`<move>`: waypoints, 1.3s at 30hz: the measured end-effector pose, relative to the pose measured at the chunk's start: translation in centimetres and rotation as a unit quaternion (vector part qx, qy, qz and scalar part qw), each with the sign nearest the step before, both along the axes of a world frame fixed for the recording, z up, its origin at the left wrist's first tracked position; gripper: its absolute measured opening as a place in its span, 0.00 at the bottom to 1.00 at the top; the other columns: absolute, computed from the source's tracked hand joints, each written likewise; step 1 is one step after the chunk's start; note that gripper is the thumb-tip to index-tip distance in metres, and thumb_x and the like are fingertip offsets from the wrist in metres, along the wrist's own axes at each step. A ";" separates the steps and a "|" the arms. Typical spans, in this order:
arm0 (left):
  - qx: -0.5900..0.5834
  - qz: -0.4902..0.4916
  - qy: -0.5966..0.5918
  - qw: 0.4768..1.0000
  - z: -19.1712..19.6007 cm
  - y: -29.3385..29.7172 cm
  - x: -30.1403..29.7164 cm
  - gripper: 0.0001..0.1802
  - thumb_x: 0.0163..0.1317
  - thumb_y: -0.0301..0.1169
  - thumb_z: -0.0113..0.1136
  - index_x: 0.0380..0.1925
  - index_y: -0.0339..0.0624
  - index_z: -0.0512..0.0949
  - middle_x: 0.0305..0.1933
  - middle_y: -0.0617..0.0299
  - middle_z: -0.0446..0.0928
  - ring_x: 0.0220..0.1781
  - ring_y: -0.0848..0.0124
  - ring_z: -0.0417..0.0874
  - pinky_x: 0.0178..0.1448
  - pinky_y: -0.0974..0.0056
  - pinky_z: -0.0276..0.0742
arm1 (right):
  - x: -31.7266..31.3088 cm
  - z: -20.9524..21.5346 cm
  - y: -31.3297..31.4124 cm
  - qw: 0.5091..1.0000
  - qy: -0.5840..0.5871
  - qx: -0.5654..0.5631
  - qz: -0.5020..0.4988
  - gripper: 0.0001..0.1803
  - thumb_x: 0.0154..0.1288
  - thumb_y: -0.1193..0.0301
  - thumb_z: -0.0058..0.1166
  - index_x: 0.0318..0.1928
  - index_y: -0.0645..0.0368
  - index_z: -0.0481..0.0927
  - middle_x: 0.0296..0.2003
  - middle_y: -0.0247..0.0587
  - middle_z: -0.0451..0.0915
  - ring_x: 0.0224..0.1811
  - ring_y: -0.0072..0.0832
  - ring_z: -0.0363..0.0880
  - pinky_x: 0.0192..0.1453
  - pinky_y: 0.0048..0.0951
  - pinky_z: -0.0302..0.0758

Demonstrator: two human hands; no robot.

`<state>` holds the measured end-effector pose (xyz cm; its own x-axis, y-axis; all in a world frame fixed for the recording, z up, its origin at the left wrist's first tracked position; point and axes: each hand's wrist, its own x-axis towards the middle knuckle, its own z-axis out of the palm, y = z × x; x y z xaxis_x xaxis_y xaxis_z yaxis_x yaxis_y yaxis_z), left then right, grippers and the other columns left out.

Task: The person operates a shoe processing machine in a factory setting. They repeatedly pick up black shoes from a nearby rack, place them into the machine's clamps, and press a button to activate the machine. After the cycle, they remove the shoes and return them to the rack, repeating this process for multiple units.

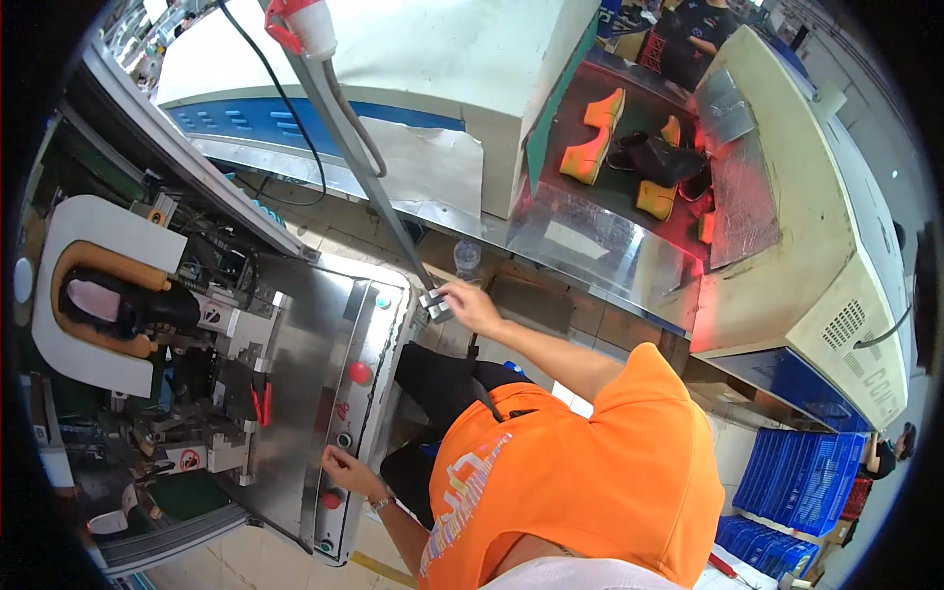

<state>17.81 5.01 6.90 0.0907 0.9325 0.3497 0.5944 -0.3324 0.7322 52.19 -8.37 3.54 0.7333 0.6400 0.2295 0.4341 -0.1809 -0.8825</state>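
My right hand (470,307) is closed around a small metal bracket (436,306) with a black part, at the lower end of a slanting metal pole (354,147). My left hand (351,470), with a watch at the wrist, rests at the edge of the control panel (366,329). Its fingers are curled beside a black button (344,440), above a red button (332,500); what they hold, if anything, is hidden. At the far left, a black shoe upper (128,303) sits in the machine, inside a white horseshoe-shaped frame (61,324).
Red handles (261,398) stick out over the machine's metal plate. Behind, orange-yellow shoe lasts (590,147) and black shoes (664,159) lie on a conveyor under red light. Blue crates (796,477) stand at right. A person (698,39) is at the far end.
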 end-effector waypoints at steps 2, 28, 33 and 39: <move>0.023 0.002 0.008 1.000 -0.3 -0.1 0.1 0.09 0.63 0.29 0.49 0.36 0.32 0.71 0.34 0.48 0.78 0.35 0.62 0.81 0.37 0.65 0.74 | 2.9 -0.6 -3.3 0.993 -0.094 -0.016 -0.077 0.07 0.56 0.74 0.46 0.36 0.57 0.75 0.35 0.44 0.75 0.40 0.40 0.74 0.42 0.35 0.71; -0.286 0.187 -0.710 0.615 -7.5 -2.0 -17.7 0.25 0.64 0.52 0.39 0.54 0.51 0.65 0.56 0.66 0.68 0.56 0.66 0.66 0.60 0.51 0.58 | 45.9 1.9 -28.6 0.692 -0.208 -0.671 -0.168 0.29 0.55 0.73 0.44 0.59 0.54 0.57 0.48 0.43 0.69 0.44 0.39 0.75 0.44 0.38 0.75; -0.266 0.210 -0.705 0.623 -7.5 -2.3 -18.1 0.22 0.63 0.47 0.44 0.52 0.48 0.66 0.55 0.63 0.67 0.56 0.62 0.66 0.59 0.51 0.59 | 45.3 0.7 -28.8 0.575 -0.332 -0.700 -0.264 0.10 0.59 0.70 0.44 0.39 0.50 0.78 0.41 0.32 0.73 0.39 0.27 0.75 0.42 0.32 0.72; -0.301 0.121 -0.627 0.708 -8.1 -2.1 -21.1 0.13 0.59 0.40 0.52 0.38 0.44 0.70 0.33 0.62 0.73 0.30 0.71 0.71 0.43 0.56 0.70 | 41.5 5.2 -26.8 0.589 -0.438 -0.623 -0.270 0.10 0.56 0.71 0.43 0.31 0.50 0.80 0.29 0.32 0.76 0.40 0.28 0.72 0.43 0.34 0.64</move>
